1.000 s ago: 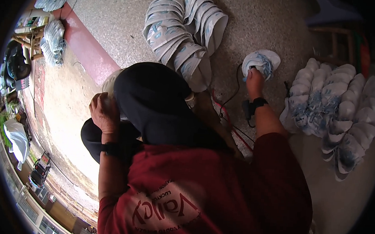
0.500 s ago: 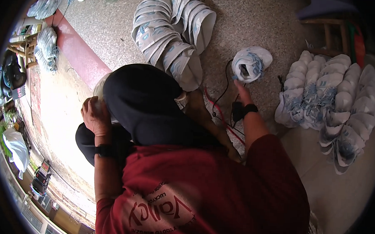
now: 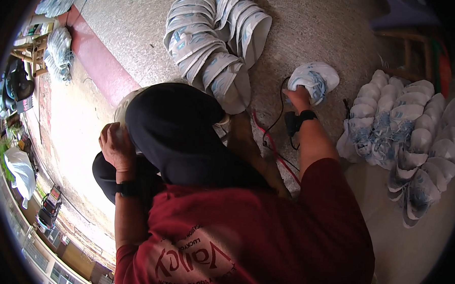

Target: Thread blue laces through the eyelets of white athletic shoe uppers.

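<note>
My right hand (image 3: 300, 97) reaches forward to a small bundle of white shoe uppers (image 3: 319, 77) with pale blue laces on the floor. Its fingers are closed at the bundle's near side, the fingertips partly hidden in it. My left hand (image 3: 116, 146) rests beside my black-trousered knee (image 3: 173, 114), fingers bent against a pale object (image 3: 125, 106). The knee hides most of that object, and I cannot make out its kind. Dark bands circle both wrists.
Long nested rows of white shoe uppers (image 3: 194, 34) lie ahead. More stacked uppers (image 3: 391, 118) stand at the right, near a wooden stool (image 3: 408, 48). A black cable (image 3: 281, 111) and a red cord (image 3: 273, 146) cross the floor beside my leg.
My right hand has moved forward from beside the bundle onto it, and its fingers have closed there. The bundle now shows more of its laces. The left hand stays at the knee.
</note>
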The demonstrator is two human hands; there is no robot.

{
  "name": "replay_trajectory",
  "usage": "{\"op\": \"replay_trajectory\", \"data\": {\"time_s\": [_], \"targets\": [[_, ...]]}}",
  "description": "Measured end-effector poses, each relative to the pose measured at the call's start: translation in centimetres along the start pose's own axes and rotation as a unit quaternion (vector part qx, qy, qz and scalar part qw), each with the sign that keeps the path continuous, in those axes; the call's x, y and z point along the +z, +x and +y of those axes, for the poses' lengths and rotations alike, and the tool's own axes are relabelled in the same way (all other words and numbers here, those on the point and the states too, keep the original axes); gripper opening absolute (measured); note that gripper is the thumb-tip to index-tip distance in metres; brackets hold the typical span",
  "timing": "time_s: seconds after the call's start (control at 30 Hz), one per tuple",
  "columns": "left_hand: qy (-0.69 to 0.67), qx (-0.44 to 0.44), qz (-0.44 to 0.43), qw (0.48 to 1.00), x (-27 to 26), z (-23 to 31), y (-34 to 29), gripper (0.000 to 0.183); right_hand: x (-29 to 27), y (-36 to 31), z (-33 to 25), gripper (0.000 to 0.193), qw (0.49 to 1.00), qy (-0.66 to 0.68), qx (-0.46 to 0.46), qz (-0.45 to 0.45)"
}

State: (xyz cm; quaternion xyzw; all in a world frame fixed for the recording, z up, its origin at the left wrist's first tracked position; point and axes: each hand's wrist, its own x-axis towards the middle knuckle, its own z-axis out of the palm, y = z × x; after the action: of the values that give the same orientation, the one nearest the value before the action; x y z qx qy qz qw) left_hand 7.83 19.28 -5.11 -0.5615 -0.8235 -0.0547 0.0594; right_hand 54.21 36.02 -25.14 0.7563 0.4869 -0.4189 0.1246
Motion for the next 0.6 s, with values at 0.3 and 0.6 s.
{"op": "replay_trajectory", "data": {"time_s": [0.3,0.6], "targets": [[-0.018,0.002,-0.015,1.000,-0.5,1.1,0.6,0.022,-0.4,6.0,5.5,0.062,0.960,0.280,0.018,-0.008],[-0.012,0.000,-0.003,1.000,-0.7,1.2,0.6,0.023,-12.8,3.1,0.1,0.041,0.873,0.448,-0.186,0.058]]}}
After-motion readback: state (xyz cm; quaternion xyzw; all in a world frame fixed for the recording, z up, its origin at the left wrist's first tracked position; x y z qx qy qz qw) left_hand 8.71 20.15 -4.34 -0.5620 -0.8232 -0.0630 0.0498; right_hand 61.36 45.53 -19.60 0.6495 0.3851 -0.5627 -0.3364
